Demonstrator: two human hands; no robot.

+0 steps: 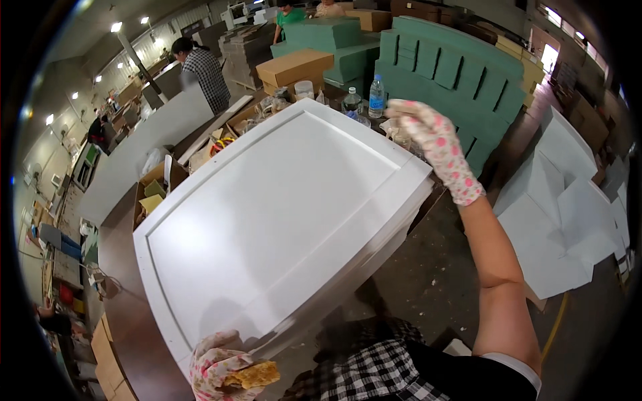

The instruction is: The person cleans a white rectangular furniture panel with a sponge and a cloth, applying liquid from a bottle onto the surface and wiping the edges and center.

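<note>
A white framed panel (267, 214) with a recessed middle lies in front of me, on top of what look like more white panels. At its near left corner, my left hand (217, 367), in a floral glove, is closed around a ragged yellow-brown sponge-like pad (253, 376). My right hand (435, 144), in a matching glove, is raised beyond the panel's far right corner. Its fingers stretch left and bend slightly, with no held thing visible. Close by are a blue-labelled water bottle (376, 97) and a crumpled beige thing (400, 136) beneath the fingers.
A second bottle (352, 101) and a box of yellowish pads (152, 190) sit along the panel's far side. Green stacked boards (448, 73) rise behind. White sheets (555, 207) lean at right. A person in a checked shirt (206, 77) stands at far left.
</note>
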